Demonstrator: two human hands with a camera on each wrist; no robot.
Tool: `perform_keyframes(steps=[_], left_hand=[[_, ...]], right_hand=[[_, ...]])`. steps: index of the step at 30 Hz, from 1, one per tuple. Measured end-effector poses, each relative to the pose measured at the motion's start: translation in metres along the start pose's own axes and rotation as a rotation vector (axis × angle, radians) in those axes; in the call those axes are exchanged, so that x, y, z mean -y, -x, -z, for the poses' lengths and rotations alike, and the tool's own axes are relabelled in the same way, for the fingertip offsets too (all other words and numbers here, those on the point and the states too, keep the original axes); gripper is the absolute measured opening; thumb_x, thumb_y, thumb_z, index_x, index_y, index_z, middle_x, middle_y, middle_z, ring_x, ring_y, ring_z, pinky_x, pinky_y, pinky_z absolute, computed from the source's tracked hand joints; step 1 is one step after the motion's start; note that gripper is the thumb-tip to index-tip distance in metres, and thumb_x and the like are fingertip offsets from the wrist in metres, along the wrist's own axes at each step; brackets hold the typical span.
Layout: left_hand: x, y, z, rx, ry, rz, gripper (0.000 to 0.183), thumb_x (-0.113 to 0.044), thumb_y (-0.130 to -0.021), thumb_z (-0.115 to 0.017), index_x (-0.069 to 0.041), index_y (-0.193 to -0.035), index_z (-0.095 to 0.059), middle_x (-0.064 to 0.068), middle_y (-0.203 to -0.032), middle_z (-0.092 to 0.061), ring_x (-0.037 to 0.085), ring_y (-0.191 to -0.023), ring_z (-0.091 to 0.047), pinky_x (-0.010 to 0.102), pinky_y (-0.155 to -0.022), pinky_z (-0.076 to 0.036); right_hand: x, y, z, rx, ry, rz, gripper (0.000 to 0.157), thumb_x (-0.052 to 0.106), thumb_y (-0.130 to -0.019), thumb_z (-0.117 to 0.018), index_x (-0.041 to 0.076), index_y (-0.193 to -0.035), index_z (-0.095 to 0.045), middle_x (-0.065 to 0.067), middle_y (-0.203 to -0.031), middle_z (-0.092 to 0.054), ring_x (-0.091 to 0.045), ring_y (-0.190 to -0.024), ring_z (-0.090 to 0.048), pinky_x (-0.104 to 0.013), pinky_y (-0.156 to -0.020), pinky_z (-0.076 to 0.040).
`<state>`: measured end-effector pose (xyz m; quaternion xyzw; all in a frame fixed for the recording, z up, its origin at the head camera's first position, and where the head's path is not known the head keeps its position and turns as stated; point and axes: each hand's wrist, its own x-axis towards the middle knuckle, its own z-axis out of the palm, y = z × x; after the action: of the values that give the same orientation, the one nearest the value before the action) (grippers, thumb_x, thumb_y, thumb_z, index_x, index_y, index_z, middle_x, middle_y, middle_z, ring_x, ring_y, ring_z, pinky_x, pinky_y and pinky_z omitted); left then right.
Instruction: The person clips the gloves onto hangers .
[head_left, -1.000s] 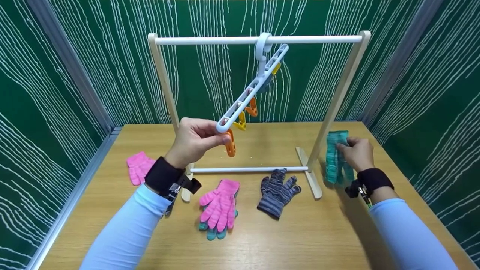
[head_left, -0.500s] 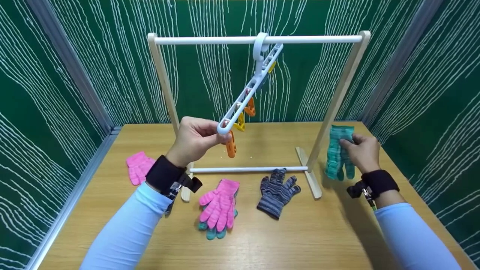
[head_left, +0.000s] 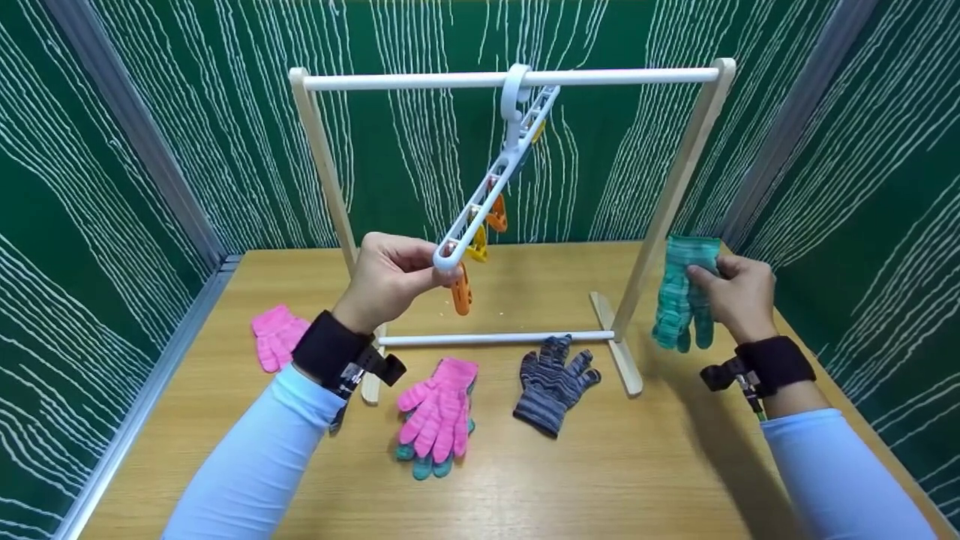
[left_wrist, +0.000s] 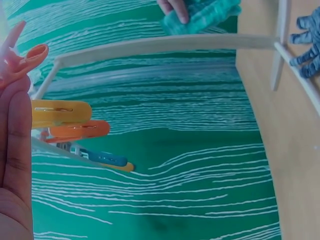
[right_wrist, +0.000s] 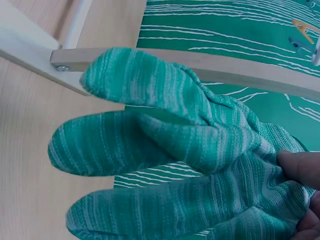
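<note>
My left hand [head_left: 394, 279] pinches the orange clothespin [head_left: 461, 289] at the near end of a light grey clip hanger [head_left: 480, 199]. That hanger hooks over the white top bar [head_left: 622, 76] of a wooden rack, and further yellow, orange and blue-grey clips hang along it. At the right, my right hand [head_left: 739, 292] holds a green striped knit glove [head_left: 684, 292] near its cuff, above the table. In the right wrist view the glove's fingers [right_wrist: 145, 140] dangle away from the thumb, the rack's upright behind them.
On the table [head_left: 585, 495] lie a grey striped glove [head_left: 551, 386], a pink glove [head_left: 442, 412] over a green one [head_left: 422, 468], and another pink glove [head_left: 276, 336] partly behind my left wrist. The rack's right upright [head_left: 675, 187] stands between the hanger and my right hand.
My right hand has raised the green glove and shifted it slightly right. The hanger's far end has swung a little left, while my left hand keeps its pinch on the orange clothespin.
</note>
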<state>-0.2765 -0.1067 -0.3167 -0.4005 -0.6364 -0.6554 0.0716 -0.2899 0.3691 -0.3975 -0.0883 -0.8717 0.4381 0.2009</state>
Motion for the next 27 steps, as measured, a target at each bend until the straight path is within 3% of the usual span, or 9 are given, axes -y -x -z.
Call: perform_keyframes(steps=[7, 14, 21, 27], left_hand=[[0.002, 0.001, 0.001, -0.018, -0.042, 0.008, 0.016, 0.010, -0.090, -0.078, 0.022, -0.100, -0.075, -0.013, -0.083, -0.081, 0.002, -0.075, -0.074, 0.027, -0.082, -0.066], [0.002, 0.000, 0.001, -0.014, -0.042, -0.001, 0.014, 0.011, -0.090, -0.077, 0.022, -0.098, -0.075, -0.012, -0.083, -0.081, 0.003, -0.075, -0.073, 0.026, -0.082, -0.066], [0.001, 0.000, 0.001, 0.003, -0.026, 0.012, 0.014, 0.012, -0.090, -0.076, 0.022, -0.100, -0.075, -0.009, -0.084, -0.082, 0.004, -0.077, -0.074, 0.026, -0.085, -0.066], [0.001, 0.001, 0.001, -0.012, -0.060, 0.008, 0.012, 0.011, -0.090, -0.076, 0.020, -0.097, -0.076, -0.013, -0.083, -0.080, 0.004, -0.072, -0.067, 0.020, -0.076, -0.062]], right_hand=[[0.007, 0.005, 0.005, -0.026, -0.058, 0.008, 0.037, 0.028, -0.106, -0.072, -0.004, -0.123, -0.078, 0.026, -0.084, -0.069, -0.001, -0.085, -0.061, -0.008, -0.073, -0.054], [0.018, 0.012, 0.013, -0.042, -0.104, 0.047, 0.037, 0.025, -0.105, -0.074, -0.008, -0.122, -0.077, 0.029, -0.080, -0.069, -0.007, -0.083, -0.058, -0.010, -0.073, -0.052], [0.028, 0.016, 0.019, -0.055, -0.157, 0.075, 0.036, 0.018, -0.104, -0.074, -0.011, -0.125, -0.075, 0.033, -0.083, -0.071, 0.003, -0.082, -0.064, -0.008, -0.076, -0.055], [0.036, 0.021, 0.021, -0.080, -0.176, 0.108, 0.034, 0.016, -0.103, -0.076, -0.013, -0.121, -0.076, 0.031, -0.081, -0.072, 0.001, -0.080, -0.064, -0.009, -0.076, -0.056]])
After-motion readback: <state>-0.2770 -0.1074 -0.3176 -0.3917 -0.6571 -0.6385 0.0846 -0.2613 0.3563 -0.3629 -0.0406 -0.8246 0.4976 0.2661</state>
